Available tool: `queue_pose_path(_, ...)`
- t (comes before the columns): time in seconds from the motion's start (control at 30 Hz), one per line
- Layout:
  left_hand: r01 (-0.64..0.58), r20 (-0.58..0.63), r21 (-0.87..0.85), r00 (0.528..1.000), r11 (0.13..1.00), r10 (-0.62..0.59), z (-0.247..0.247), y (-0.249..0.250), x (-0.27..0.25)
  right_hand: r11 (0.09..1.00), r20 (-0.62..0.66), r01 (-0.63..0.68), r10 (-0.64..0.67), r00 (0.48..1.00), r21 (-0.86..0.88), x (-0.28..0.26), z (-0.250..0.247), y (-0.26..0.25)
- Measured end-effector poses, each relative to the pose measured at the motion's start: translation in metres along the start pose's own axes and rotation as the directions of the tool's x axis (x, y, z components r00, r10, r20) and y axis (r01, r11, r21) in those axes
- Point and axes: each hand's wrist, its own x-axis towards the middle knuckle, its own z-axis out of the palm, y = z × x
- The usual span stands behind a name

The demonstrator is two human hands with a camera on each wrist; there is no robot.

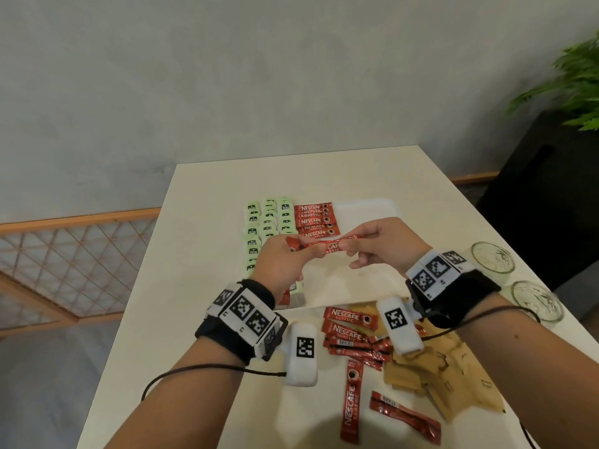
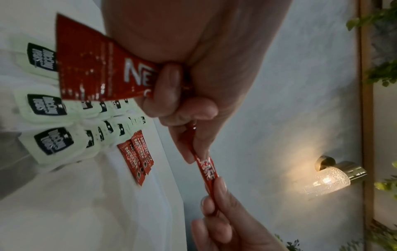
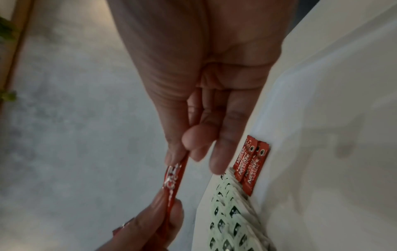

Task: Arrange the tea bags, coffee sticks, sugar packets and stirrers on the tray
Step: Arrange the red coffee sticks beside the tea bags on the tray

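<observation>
Above the white tray (image 1: 366,209), both hands hold one red coffee stick (image 1: 324,246) level between them. My left hand (image 1: 309,251) pinches its left end, and my right hand (image 1: 348,242) pinches its right end. The left wrist view shows the left hand (image 2: 182,105) also clamping a second coffee stick (image 2: 96,68) in its palm. On the tray's left part lie rows of green tea bags (image 1: 265,222), with a column of coffee sticks (image 1: 316,220) next to them. Loose coffee sticks (image 1: 350,332) and brown sugar packets (image 1: 421,377) lie on the table near me.
Two glass bowls (image 1: 492,256) (image 1: 534,299) stand at the table's right edge. The right part of the tray (image 3: 322,118) is bare. A dark cabinet with a plant (image 1: 577,76) stands to the right, and a lit wall lamp (image 2: 328,178) shows in the left wrist view.
</observation>
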Motion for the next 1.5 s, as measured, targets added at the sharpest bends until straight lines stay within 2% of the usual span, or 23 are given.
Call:
queue_pose_path(0.17,0.024,-0.02,0.007,1.0,1.0,-0.024,-0.004,-0.001,0.018,0.996,-0.009,-0.08,0.08,0.997,0.025,0.023,-0.01,0.015)
queue_pose_path(0.27,0.076,-0.095,-0.015,0.992,0.997,-0.077,-0.013,-0.002,0.03,0.982,-0.017,-0.186,0.186,0.982,-0.041,0.045,-0.015,0.027)
queue_pose_path(0.4,0.114,-0.145,-0.001,0.983,0.994,-0.113,-0.025,-0.003,0.042,0.938,-0.153,-0.301,0.276,0.949,-0.171,0.077,-0.016,0.046)
queue_pose_path(0.53,0.129,-0.155,-0.032,0.979,0.991,-0.132,-0.033,-0.005,0.05,0.897,-0.231,-0.299,0.231,0.945,-0.326,0.1,-0.005,0.053)
queue_pose_path(0.67,0.156,-0.134,-0.069,0.977,0.985,-0.164,-0.039,-0.01,0.054,0.893,-0.34,-0.314,0.2,0.919,-0.323,0.112,0.006,0.054)
queue_pose_path(0.9,0.191,-0.128,-0.089,0.971,0.977,-0.202,-0.041,-0.019,0.056,0.868,-0.371,-0.306,0.156,0.916,-0.391,0.122,0.015,0.052)
queue_pose_path(1.0,0.256,-0.081,-0.125,0.96,0.958,-0.267,-0.041,-0.018,0.054,0.862,-0.378,-0.316,0.161,0.912,-0.396,0.122,0.019,0.05)
queue_pose_path(1.13,0.374,0.054,-0.258,0.926,0.891,-0.374,-0.037,-0.01,0.051,0.855,-0.387,-0.33,0.169,0.906,-0.401,0.117,0.021,0.046)
queue_pose_path(1.2,0.408,0.119,-0.351,0.912,0.843,-0.392,-0.032,-0.007,0.048,0.864,-0.384,-0.3,0.137,0.913,-0.405,0.109,0.021,0.042)
queue_pose_path(1.27,0.413,0.156,-0.394,0.911,0.822,-0.383,-0.023,-0.005,0.044,0.889,-0.33,-0.194,0.051,0.942,-0.415,0.098,0.022,0.037)
queue_pose_path(1.33,0.415,0.187,-0.391,0.91,0.822,-0.37,-0.012,-0.002,0.039,0.918,-0.229,-0.043,-0.053,0.972,-0.394,0.081,0.025,0.03)
queue_pose_path(1.4,0.413,0.212,-0.373,0.91,0.831,-0.357,0.0,0.001,0.032,0.93,-0.148,0.076,-0.137,0.979,-0.361,0.062,0.029,0.021)
queue_pose_path(1.5,0.378,0.22,-0.295,0.921,0.877,-0.323,0.013,0.004,0.022,0.944,-0.066,0.178,-0.204,0.977,-0.279,0.035,0.032,0.008)
